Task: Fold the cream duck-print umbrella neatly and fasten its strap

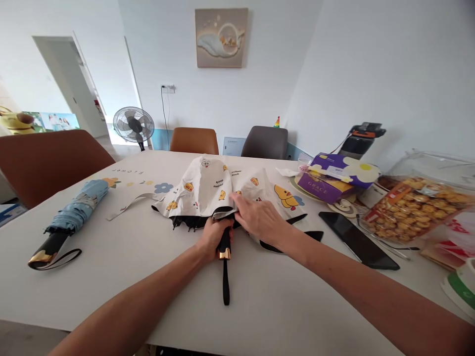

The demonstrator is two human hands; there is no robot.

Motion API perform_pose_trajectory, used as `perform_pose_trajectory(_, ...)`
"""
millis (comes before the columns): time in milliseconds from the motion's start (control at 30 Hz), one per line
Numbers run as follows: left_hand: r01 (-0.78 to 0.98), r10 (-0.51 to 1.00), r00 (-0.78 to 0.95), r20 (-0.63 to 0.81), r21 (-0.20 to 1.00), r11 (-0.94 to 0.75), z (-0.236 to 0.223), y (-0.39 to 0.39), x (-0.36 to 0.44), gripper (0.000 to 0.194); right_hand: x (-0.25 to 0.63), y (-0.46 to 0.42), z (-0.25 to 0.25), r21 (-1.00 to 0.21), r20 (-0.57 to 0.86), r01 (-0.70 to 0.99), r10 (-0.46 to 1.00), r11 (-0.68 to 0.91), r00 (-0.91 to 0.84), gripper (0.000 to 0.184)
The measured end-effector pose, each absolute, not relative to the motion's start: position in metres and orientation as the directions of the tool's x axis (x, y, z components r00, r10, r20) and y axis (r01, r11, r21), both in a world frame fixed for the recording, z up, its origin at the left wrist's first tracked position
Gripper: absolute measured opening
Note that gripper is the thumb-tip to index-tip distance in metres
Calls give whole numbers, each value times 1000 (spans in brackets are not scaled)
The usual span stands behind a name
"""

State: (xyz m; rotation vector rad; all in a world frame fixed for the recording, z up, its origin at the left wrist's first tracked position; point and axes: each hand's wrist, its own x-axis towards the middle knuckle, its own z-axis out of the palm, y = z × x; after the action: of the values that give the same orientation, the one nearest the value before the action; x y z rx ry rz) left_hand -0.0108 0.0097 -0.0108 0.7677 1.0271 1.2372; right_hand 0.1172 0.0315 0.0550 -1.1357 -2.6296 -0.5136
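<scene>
A white umbrella [202, 190] printed with yellow ducks lies on the table, its canopy loose and spread in folds. Its black handle with a gold band points toward me, a wrist strap hanging from the end. My left hand [216, 237] is wrapped around the upper part of that handle. My right hand [258, 217] presses on the canopy just right of the shaft, fingers closed on the fabric's edge; the fingertips are partly hidden. To the left lies a furled blue umbrella [79, 205] with a black and gold handle, apart from both hands.
On the right lie a black phone [358, 240], a cable, a purple box [324, 185] and a clear container of cookies [423, 207]. A white and green cup [462, 284] stands near the right edge. Chairs [195, 140] and a fan [133, 123] are beyond the table [122, 267].
</scene>
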Motion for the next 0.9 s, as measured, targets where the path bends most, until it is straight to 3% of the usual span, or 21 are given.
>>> perform_pose_trajectory(67,-401,977,50,-207,892,209,-12,9,-11,11,112,36,59,302,299,693,626,654,-720,30)
perform_pose_trajectory(133,-415,969,93,-227,876,245,-12,9,-11,13,113,42,64,327,351,716,624,617,-698,30)
perform_pose_trajectory(233,-456,957,127,-260,842,289,-9,10,-14,15,122,52,74,239,577,834,618,497,-534,35)
perform_pose_trajectory(333,-514,955,159,-250,805,296,-5,10,-16,15,134,57,80,146,654,858,603,492,-457,39)
perform_pose_trajectory(567,-566,941,273,-199,758,325,0,7,-20,8,140,49,73,157,509,834,680,530,-528,39)
perform_pose_trajectory(767,-546,917,340,-211,749,375,4,5,-22,26,139,42,73,238,285,778,723,582,-629,38)
perform_pose_trajectory(900,-539,891,400,-215,731,418,1,7,-22,25,139,38,68,308,186,755,742,579,-644,36)
